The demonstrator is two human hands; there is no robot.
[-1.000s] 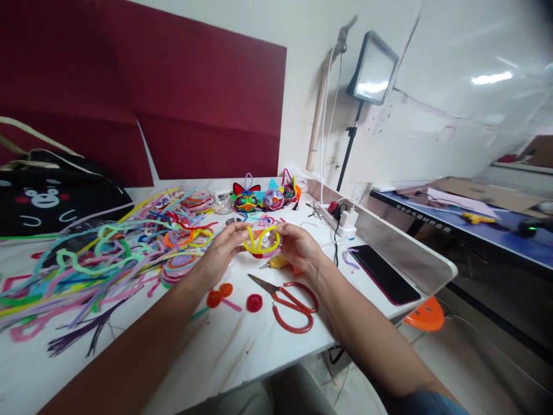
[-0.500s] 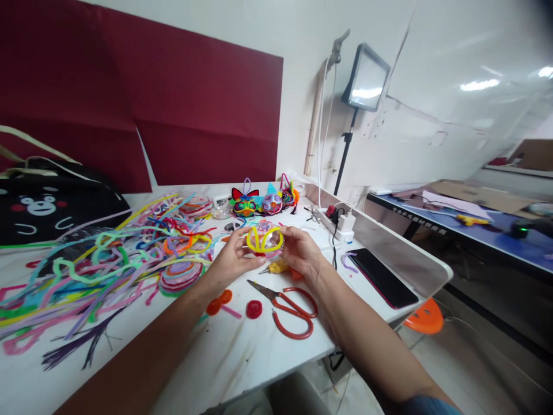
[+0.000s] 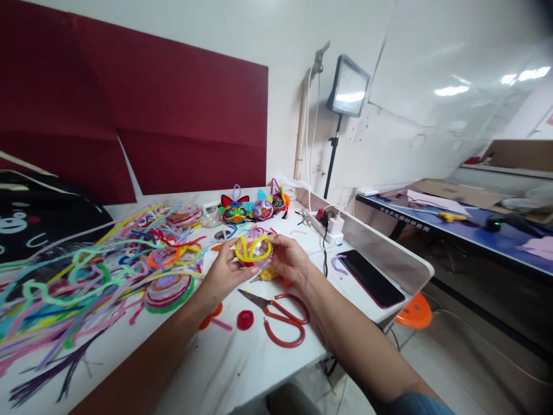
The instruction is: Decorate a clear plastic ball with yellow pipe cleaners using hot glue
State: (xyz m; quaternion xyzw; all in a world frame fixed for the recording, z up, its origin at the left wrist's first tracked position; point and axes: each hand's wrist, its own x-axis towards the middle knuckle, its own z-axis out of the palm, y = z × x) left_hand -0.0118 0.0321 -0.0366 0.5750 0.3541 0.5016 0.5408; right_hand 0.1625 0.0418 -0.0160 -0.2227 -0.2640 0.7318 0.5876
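Between my hands is a small rounded craft piece (image 3: 254, 249), with yellow pipe cleaner bent around a partly clear, pinkish body. My left hand (image 3: 225, 270) grips its left side, thumb underneath. My right hand (image 3: 292, 258) pinches the right side, and its fingertips are partly hidden. Just below lies a yellow-handled tool (image 3: 268, 274), partly covered by my right hand. Nearer to me are orange-handled scissors (image 3: 283, 316) with the blades apart, a red pipe-cleaner coil (image 3: 245, 320) and orange coils (image 3: 211, 317) partly behind my left forearm.
A tangled heap of pipe cleaners (image 3: 99, 271) spreads over the left side of the white table (image 3: 224, 369). Finished colourful ornaments (image 3: 235, 212) stand at the back. On the right are a black phone (image 3: 369, 278), a power strip (image 3: 332, 235) and a raised edge panel (image 3: 384, 242).
The view has swung slightly right, so the table and its contents appear further left. Both hands keep hold of the craft piece, with little change in grip.
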